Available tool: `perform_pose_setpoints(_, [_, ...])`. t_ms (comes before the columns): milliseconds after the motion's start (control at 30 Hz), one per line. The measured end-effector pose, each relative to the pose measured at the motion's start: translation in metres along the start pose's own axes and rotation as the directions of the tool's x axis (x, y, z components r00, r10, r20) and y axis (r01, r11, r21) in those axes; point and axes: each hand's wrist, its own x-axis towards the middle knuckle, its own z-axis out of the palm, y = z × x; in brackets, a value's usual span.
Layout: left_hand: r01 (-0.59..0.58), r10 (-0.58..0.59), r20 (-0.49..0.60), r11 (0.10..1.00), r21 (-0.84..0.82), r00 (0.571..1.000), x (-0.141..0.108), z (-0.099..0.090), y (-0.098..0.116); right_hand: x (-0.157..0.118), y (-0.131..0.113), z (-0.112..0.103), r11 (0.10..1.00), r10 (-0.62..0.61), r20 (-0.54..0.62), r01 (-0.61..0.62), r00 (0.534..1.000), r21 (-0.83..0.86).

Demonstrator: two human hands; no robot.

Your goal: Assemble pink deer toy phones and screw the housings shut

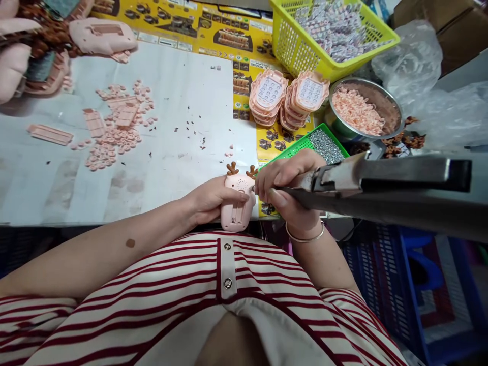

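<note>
Two bare hands at the near table edge, both busy with one pink plastic toy shell with brown antlers (237, 201). Left hand (211, 199) wrapped around the shell from the left side, fingers clamped over its back, holding it upright just above the edge of the white-covered work table (183, 76). Right hand (290, 190) clenched around the grip of a grey metal power screwdriver (381, 185), its tip touching the shell's upper right near one antler. Silver bangle (305, 236) on the right wrist. Just beyond the right hand, a green plastic tray of small silver screws (324, 145). Farther back, two stacks of pink keypad fronts (287, 96), a steel bowl of pink round pieces (364, 109) and a yellow mesh basket (301, 48). Scattered pink plastic buttons (114, 132) well apart to the left.
</note>
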Motion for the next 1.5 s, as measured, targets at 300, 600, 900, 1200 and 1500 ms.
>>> perform_pose_setpoints(300, [-0.021,0.021,-0.048,1.0,0.012,0.999,-0.004,0.004,-0.001,0.003,-0.015,0.006,0.961,-0.225,-0.019,0.225,0.974,0.159])
perform_pose_setpoints(600, [0.012,-0.019,-0.14,0.999,-0.051,0.99,-0.009,0.004,-0.001,0.019,0.007,-0.037,0.989,-0.142,-0.405,0.112,0.903,-0.097])
perform_pose_setpoints(900, [-0.009,-0.011,-0.211,0.995,-0.095,0.977,-0.009,0.006,0.002,0.011,0.029,-0.043,0.981,-0.19,-0.383,0.165,0.904,-0.099])
perform_pose_setpoints(1200, [-0.018,0.013,-0.149,0.999,-0.034,0.989,-0.011,0.0,-0.003,0.01,0.025,-0.041,0.982,-0.187,-0.381,0.164,0.905,-0.094])
perform_pose_setpoints(1500, [-0.088,0.1,-0.195,0.994,0.068,0.976,-0.014,0.008,-0.004,0.016,-0.028,0.015,0.949,-0.245,-0.182,0.274,0.952,0.157])
